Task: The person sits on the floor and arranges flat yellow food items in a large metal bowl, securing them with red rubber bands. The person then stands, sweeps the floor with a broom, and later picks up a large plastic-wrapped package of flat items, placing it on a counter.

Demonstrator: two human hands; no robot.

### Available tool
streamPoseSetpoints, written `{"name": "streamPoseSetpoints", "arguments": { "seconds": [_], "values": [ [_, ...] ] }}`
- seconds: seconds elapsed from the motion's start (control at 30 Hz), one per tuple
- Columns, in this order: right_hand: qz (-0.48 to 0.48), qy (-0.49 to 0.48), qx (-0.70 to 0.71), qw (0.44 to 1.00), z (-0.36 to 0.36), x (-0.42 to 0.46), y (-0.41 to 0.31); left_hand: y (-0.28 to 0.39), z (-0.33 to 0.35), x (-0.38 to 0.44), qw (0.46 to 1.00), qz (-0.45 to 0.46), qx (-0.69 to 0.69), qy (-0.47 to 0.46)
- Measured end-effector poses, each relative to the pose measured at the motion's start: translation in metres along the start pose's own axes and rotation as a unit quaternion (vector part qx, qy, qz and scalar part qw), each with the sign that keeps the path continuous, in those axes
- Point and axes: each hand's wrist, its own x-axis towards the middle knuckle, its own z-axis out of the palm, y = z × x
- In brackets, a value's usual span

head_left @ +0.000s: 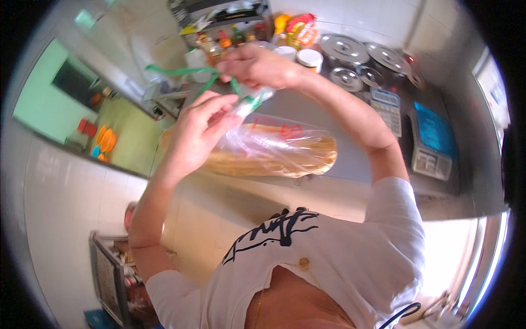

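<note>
A long clear plastic bag [271, 144] with red marks, filled with something yellowish and elongated, lies along the front edge of the grey counter. Its gathered neck rises at the bag's upper left, with green ribbon-like tie [185, 70] around it. My left hand [205, 123] grips the gathered neck between thumb and fingers. Just above, my right hand [257, 68] pinches the green tie, one loose end of which sticks out to the left. The exact grip of the right fingertips is blurred.
Lidded steel pots [344, 49], a white-capped jar [310, 58] and sauce bottles [224, 39] line the counter's back. A calculator [386, 110] and a scale with a blue-covered top [435, 131] stand at the right. A metal-framed rack [107, 271] is at the lower left.
</note>
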Motion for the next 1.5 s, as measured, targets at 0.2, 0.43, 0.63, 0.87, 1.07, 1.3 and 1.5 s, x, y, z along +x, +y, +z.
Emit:
{"name": "streamPoseSetpoints", "arguments": {
  "seconds": [0.2, 0.43, 0.63, 0.87, 1.07, 1.3, 1.5],
  "values": [
    [-0.209, 0.060, -0.145, 0.965, 0.014, -0.050, -0.035, 0.007, 0.006, 0.016, 0.989, -0.082, -0.090, -0.087],
    [-0.223, 0.195, -0.219, 0.930, 0.019, -0.134, -0.036, 0.001, 0.070, -0.004, 0.983, 0.028, -0.088, -0.161],
    [-0.244, 0.301, -0.250, 0.887, 0.020, -0.155, -0.049, 0.003, 0.110, -0.008, 0.966, 0.211, -0.144, -0.047],
    [-0.222, 0.286, -0.040, 0.931, 0.013, -0.173, -0.060, 0.008, 0.129, 0.008, 0.892, 0.195, -0.394, -0.109],
    [-0.486, 0.233, -0.278, 0.795, 0.014, -0.158, -0.048, 0.035, 0.142, -0.007, 0.888, 0.037, -0.458, -0.021],
    [-0.315, 0.208, -0.663, 0.647, -0.004, -0.157, -0.054, 0.042, 0.121, -0.003, 0.961, 0.043, -0.237, -0.139],
    [-0.306, 0.254, -0.695, 0.599, 0.005, -0.172, -0.076, 0.023, 0.118, 0.007, 0.885, -0.051, -0.462, -0.026]
  ]
}}
